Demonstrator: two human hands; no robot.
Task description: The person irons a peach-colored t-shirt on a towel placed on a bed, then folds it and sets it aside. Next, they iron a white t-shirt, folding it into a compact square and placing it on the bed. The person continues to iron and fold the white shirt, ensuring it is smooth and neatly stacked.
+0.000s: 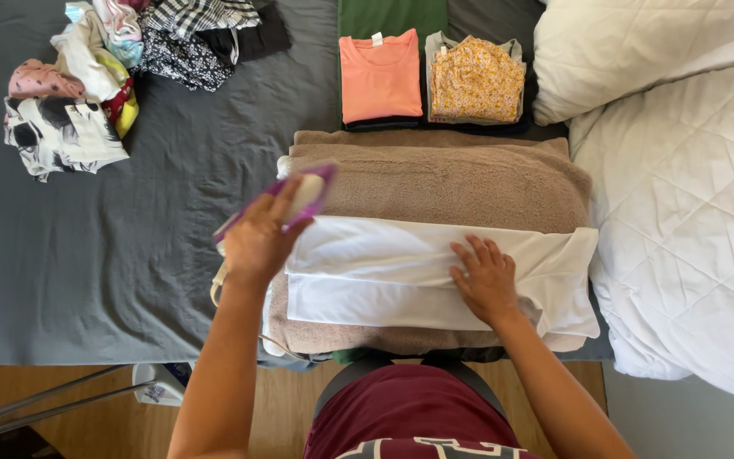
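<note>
1. Far off to the left of both hands, a heap of unfolded clothes (87,76) lies crumpled on the grey bedsheet (172,221); it looks like work not yet done.
2. Nearer, the left hand (256,242) is closed around the handle of a purple and white iron (295,197), held tilted just above the left end of the cloth, its cord trailing down below the wrist.
3. Between the hands lies a white garment (384,272), folded lengthwise and fairly smooth, spread over a brown towel (452,178) that serves as a pressing pad. By my judgement it is mid-way through ironing.
4. On that garment rests the right hand (486,280), open and flat, fingers spread, gripping nothing, only pinning the cloth.
5. Beyond the hands, past the towel, two folded stacks look finished: a coral top (380,76) and a yellow floral top (477,81).
6. Right of the right hand, a white quilted duvet (690,221) and pillow (639,51) crowd the towel's edge, limiting room there.
</note>
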